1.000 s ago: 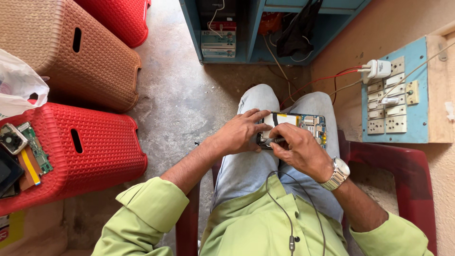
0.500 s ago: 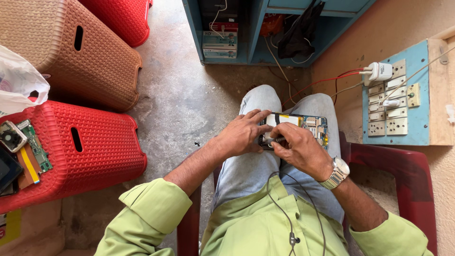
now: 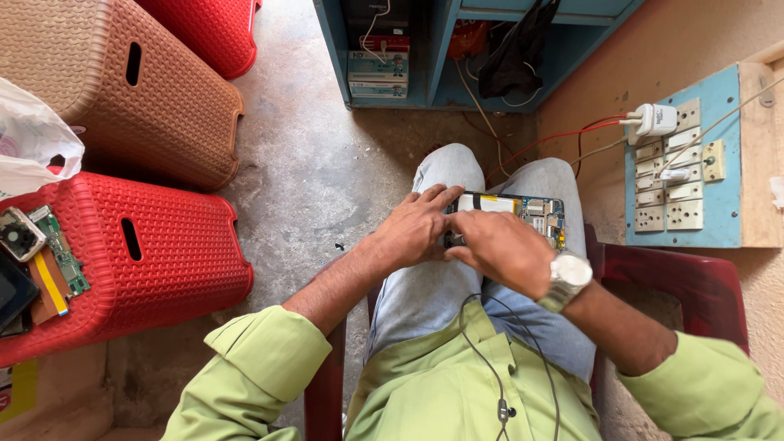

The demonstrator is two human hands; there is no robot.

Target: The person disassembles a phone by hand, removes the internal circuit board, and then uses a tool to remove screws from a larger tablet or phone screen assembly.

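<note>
The person sits on a red chair (image 3: 678, 286), knees toward a blue shelf unit (image 3: 425, 90). Across the lap (image 3: 441, 286) lies an opened phone (image 3: 523, 214), its long axis running left to right. Both hands meet at its left end. The left hand (image 3: 412, 233) curls closed around that end; the right hand (image 3: 502, 249) pinches shut at the same edge, with any tool hidden.

Two hands can be seen: the left hand (image 3: 416, 233) and the right hand (image 3: 498, 249). One opened phone (image 3: 523, 214) is held on the lap. Three plastic stools are counted: two red stools (image 3: 155, 261) (image 3: 214, 33) and one brown stool (image 3: 122, 90). One white bag (image 3: 33, 143), one wristwatch (image 3: 565, 278), one white charger (image 3: 653, 120) and one blue switch board (image 3: 682, 175) are seen.
</note>
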